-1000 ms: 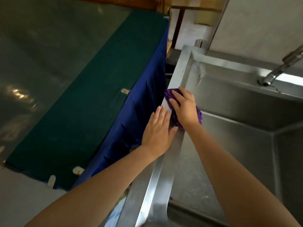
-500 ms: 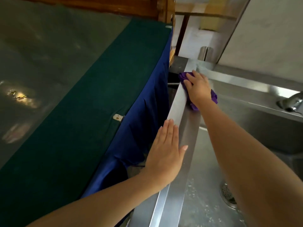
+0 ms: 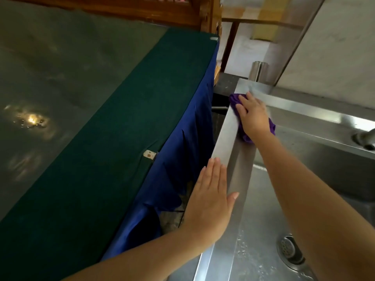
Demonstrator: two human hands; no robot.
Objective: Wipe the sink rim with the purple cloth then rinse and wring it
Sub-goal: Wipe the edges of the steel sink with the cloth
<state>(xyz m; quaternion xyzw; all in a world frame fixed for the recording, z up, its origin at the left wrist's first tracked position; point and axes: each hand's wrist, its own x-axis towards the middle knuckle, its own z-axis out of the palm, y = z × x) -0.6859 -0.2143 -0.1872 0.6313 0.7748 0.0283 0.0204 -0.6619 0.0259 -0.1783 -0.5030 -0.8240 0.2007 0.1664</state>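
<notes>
The wiping is under way and not finished. The right hand [image 3: 252,116] presses the purple cloth [image 3: 235,99] flat on the sink rim [image 3: 224,138] near its far left corner, where the left edge meets the back edge; its fingers [image 3: 242,98] lie spread and nearly flat over the cloth, pinning it under the palm, not pinching it, and bits of purple show in front of the fingertips and beside the wrist. The left hand [image 3: 211,201] rests open on the same left edge nearer the person, fingers together and straight, holding nothing (it looks like a brace).

By my judgement the back edge toward the tap [image 3: 365,138] is yet to be wiped, though the steel gives no clear sign of which stretches are done. The rinsing and wringing are both left: no water runs from the tap, and the cloth sits on the rim, not in the basin [image 3: 263,230], where droplets glisten near the drain [image 3: 289,250].

No brand, label or writing can be read anywhere; a small pale tab [image 3: 149,154] on the green cover [image 3: 101,159] shows no legible marks.
</notes>
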